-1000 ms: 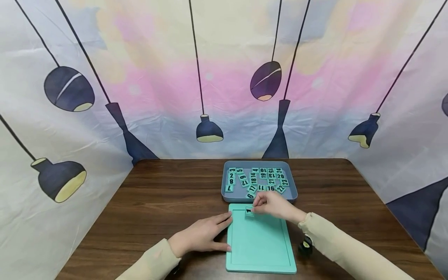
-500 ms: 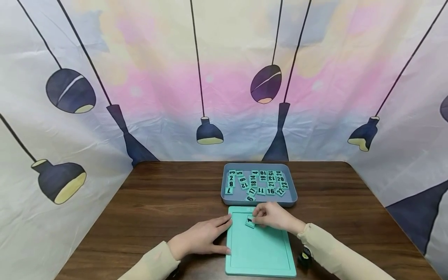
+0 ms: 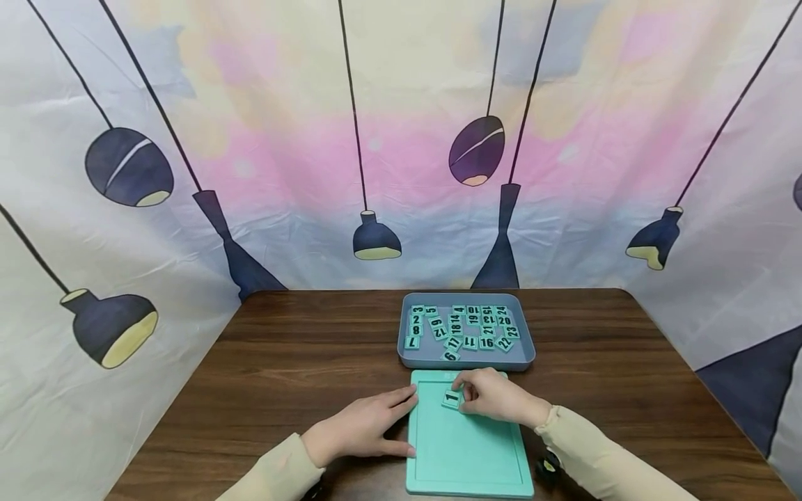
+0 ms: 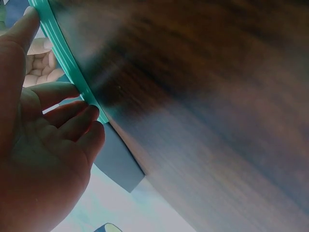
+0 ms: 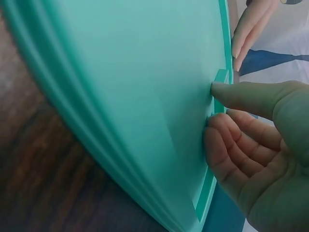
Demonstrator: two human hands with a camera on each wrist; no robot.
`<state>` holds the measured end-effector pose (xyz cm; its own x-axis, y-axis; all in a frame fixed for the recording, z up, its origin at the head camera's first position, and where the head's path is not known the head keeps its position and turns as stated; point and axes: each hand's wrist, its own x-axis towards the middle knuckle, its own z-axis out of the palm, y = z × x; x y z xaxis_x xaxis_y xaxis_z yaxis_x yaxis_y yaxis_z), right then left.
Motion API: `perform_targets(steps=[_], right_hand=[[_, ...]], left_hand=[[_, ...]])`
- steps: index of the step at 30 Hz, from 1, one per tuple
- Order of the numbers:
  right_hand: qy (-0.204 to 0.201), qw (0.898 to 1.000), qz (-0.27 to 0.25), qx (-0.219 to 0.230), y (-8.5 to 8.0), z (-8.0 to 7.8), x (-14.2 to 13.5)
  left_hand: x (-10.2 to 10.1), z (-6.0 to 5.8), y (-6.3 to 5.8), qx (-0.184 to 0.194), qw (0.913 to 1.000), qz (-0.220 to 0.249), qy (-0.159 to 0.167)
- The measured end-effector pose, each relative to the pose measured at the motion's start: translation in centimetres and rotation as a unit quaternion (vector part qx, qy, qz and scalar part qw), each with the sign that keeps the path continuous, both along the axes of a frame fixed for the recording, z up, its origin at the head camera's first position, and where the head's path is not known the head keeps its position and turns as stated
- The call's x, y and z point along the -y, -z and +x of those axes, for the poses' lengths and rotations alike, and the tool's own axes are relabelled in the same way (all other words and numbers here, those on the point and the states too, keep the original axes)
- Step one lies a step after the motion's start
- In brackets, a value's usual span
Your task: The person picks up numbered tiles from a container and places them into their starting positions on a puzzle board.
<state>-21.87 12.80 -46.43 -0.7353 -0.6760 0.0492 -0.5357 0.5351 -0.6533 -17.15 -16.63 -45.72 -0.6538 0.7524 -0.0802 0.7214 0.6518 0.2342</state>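
My right hand [image 3: 495,396] pinches a small turquoise number tile [image 3: 451,399] marked 1 between thumb and fingers, close over the upper part of a turquoise frame board [image 3: 466,452]. In the right wrist view the thumb [image 5: 241,96] meets the tile [image 5: 220,77], which tilts against the board's surface. My left hand [image 3: 363,428] rests at the board's left edge, fingers extended and thumb lower down on the same edge. From the left wrist, its fingertips show against the board's ridged side [image 4: 65,53].
Just beyond the board stands a shallow grey-blue tray [image 3: 404,351] with several loose number tiles [image 3: 486,343], turned various ways. Both sit on a dark wooden table [image 3: 301,348]. A cloth [image 3: 282,139] printed with lamps hangs behind the table.
The right hand has drawn the 1 tile from near the board's top edge slightly toward me, and the tile has turned a little. The left hand has stayed at the board's edge.
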Motion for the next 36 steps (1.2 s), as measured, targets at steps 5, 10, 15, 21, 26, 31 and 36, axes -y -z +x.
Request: perform_targets(steps=[5,10,15,21,26,31,36], right_hand=[[0.020,0.999,0.013,-0.027,0.5,-0.1,0.5],[0.031,0.999,0.019,-0.032,0.5,0.1,1.5],[0.041,0.998,0.027,-0.041,0.5,0.1,2.3],[0.050,0.997,0.037,-0.050,0.3,-0.2,3.2],[0.046,0.996,0.042,-0.061,0.2,-0.4,3.7],[0.040,0.997,0.043,-0.058,0.1,-0.5,4.1],[0.039,0.997,0.045,-0.053,0.2,-0.7,4.3]], left_hand=[[-0.1,-0.1,0.0,0.000,1.0000,-0.003,0.001],[0.0,0.0,0.0,0.002,1.0000,-0.001,0.003],[0.0,0.0,0.0,0.006,1.0000,0.002,0.006],[0.0,-0.1,0.0,0.005,0.9999,0.004,0.008],[0.0,0.0,-0.1,0.012,0.9999,0.003,0.006],[0.0,0.0,-0.2,0.013,0.9999,0.004,0.006],[0.0,0.0,-0.2,0.012,0.9999,0.006,0.007]])
